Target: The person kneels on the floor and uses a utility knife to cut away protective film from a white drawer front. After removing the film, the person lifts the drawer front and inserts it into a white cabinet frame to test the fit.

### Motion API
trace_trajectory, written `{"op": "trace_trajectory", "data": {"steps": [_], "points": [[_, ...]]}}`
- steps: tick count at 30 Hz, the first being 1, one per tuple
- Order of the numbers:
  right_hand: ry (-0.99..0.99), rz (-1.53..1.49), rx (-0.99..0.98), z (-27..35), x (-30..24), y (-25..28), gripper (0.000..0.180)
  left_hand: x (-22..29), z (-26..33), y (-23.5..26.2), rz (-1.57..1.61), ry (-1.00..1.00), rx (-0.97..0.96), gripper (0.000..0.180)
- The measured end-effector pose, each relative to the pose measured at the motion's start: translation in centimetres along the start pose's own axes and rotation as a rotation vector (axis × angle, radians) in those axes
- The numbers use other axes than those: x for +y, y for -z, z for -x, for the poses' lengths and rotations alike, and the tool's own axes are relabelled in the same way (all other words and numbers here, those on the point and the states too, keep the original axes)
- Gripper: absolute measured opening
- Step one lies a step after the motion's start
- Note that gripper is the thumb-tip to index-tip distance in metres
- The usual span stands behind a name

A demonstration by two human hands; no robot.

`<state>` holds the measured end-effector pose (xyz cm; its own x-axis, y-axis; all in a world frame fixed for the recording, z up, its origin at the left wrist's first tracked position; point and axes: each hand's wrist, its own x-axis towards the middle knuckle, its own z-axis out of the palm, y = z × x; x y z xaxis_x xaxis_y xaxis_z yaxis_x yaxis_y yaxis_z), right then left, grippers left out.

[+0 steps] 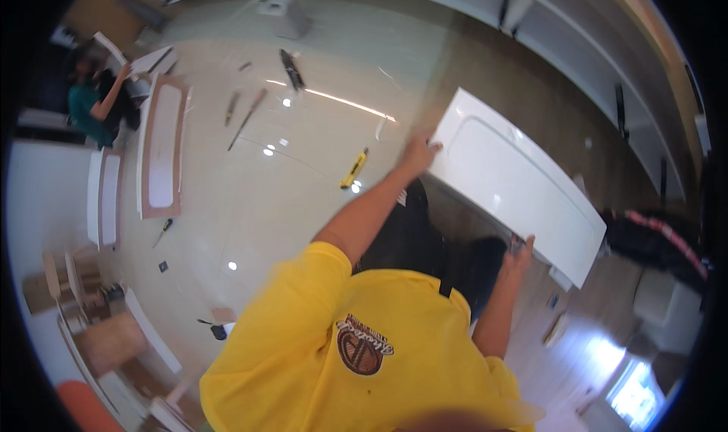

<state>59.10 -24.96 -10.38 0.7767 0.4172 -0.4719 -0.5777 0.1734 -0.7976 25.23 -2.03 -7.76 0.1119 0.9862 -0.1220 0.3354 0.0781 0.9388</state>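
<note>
A long white cabinet panel point(516, 178) with a recessed face is held off the glossy floor, tilted, in front of my yellow shirt. My left hand point(419, 155) grips its upper left end. At the panel's lower right edge, my right hand point(519, 251) has its fingers curled over the rim. Both arms reach forward from my body.
A yellow utility knife point(354, 168) lies on the pale floor point(250, 204) near my left hand, with other hand tools point(291, 69) farther off. Brown-edged white panels point(161, 147) lie at left beside a person in a teal shirt point(89, 107). A black bag point(656, 238) sits at right.
</note>
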Motion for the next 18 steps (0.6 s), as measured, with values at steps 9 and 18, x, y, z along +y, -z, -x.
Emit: {"op": "trace_trajectory", "data": {"steps": [9, 18], "points": [[-0.333, 0.091, 0.131, 10.2, 0.4, -0.5, 0.041, 3.0, -4.3, -0.9, -0.371, -0.038, -0.048, 0.044], [-0.167, 0.567, -0.375, 13.9, -7.0, -8.4, 0.034, 6.3, 2.3, -4.0, -0.963, -0.575, -0.351, 0.056]]}}
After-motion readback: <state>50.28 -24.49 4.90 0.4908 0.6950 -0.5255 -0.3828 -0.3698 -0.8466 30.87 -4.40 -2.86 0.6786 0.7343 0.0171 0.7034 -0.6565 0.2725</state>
